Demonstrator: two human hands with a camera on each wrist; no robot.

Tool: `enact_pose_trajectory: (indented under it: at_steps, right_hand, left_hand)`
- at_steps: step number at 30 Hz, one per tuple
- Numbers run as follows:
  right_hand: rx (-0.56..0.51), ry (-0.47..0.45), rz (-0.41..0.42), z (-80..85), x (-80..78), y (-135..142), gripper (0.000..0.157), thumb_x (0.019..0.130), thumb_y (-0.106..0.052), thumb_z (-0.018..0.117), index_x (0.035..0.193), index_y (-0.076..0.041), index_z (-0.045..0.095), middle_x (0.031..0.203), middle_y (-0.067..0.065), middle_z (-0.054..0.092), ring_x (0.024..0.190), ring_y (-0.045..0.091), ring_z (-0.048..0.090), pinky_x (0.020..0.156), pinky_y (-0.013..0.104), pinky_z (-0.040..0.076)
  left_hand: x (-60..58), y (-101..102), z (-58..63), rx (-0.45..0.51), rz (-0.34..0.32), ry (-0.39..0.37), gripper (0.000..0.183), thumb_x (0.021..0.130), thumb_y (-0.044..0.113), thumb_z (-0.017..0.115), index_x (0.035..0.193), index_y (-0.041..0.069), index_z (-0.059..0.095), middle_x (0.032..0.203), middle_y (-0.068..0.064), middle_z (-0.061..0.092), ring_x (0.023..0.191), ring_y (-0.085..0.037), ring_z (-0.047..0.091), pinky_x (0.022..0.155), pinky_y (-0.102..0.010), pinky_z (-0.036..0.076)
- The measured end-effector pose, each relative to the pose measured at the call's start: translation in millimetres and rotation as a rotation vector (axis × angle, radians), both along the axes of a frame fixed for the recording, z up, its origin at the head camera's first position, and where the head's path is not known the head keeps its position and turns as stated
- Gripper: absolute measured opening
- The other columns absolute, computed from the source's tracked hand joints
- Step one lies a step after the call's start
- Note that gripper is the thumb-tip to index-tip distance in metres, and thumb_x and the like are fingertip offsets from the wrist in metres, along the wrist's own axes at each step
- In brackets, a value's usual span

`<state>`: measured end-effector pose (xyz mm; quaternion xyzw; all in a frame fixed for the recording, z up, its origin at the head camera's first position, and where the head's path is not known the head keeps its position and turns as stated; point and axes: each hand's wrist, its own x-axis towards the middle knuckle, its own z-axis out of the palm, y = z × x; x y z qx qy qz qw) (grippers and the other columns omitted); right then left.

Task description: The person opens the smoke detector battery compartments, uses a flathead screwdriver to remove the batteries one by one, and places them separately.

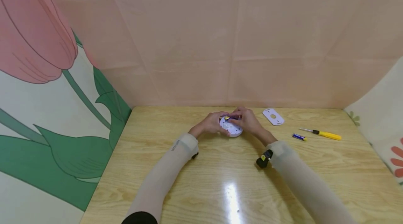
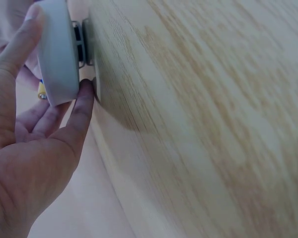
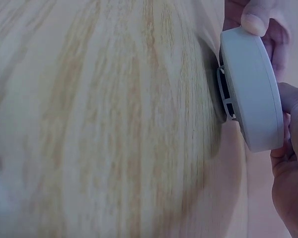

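Fingers point(image 2: 81, 114) and thumb of the left hand point(image 1: 212, 123) grip the left rim of a white round device point(image 1: 232, 131), which lies between them, while the right hand point(image 1: 247, 120), curled over its far right side, pinches a blue-and-yellow battery point(image 1: 227, 118) at its upper face. Its slotted underside faces the wooden table point(image 1: 204, 190). Farther right lie a white oblong plate point(image 1: 278, 120), a loose battery point(image 1: 299, 137) and a yellow-handled screwdriver point(image 1: 329, 135).
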<state>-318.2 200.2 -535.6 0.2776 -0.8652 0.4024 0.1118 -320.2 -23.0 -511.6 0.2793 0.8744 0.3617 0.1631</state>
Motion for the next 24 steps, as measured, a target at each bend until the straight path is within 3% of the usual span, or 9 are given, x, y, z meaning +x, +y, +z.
enact_pose_trajectory:
  at_steps: [6, 16, 24]
  right_hand:
    - [-0.007, 0.045, 0.006, -2.2, -0.5, -1.3, 0.015, 0.084, -0.003, 0.089, 0.099, 0.000, 0.084, 0.093, 0.011, 0.073, 0.084, 0.025, 0.065, 0.068, 0.025, 0.049]
    - [0.018, 0.021, 0.013, -5.1, 1.3, -0.8, 0.010, 0.091, -0.003, 0.083, 0.101, -0.001, 0.082, 0.099, 0.010, 0.070, 0.090, 0.024, 0.064, 0.074, 0.032, 0.051]
    - [0.003, 0.015, 0.015, -7.5, 2.1, 2.5, 0.012, 0.094, -0.006, 0.080, 0.106, -0.003, 0.080, 0.105, 0.008, 0.071, 0.094, 0.021, 0.064, 0.079, 0.028, 0.052]
  left_hand:
    - [0.7, 0.6, 0.7, -0.003, 0.008, 0.007, 0.099, 0.075, 0.036, 0.099, 0.158, 0.010, 0.050, 0.157, -0.006, 0.056, 0.135, -0.017, 0.056, 0.114, -0.029, 0.045]
    - [0.0, 1.3, -2.4, -0.003, 0.010, 0.023, 0.098, 0.074, 0.036, 0.100, 0.156, 0.011, 0.052, 0.152, -0.005, 0.060, 0.127, -0.013, 0.059, 0.109, -0.026, 0.047]
    - [1.1, 0.9, -0.5, 0.001, 0.017, 0.002, 0.100, 0.074, 0.037, 0.100, 0.157, 0.012, 0.050, 0.154, -0.005, 0.059, 0.131, -0.016, 0.057, 0.112, -0.029, 0.046]
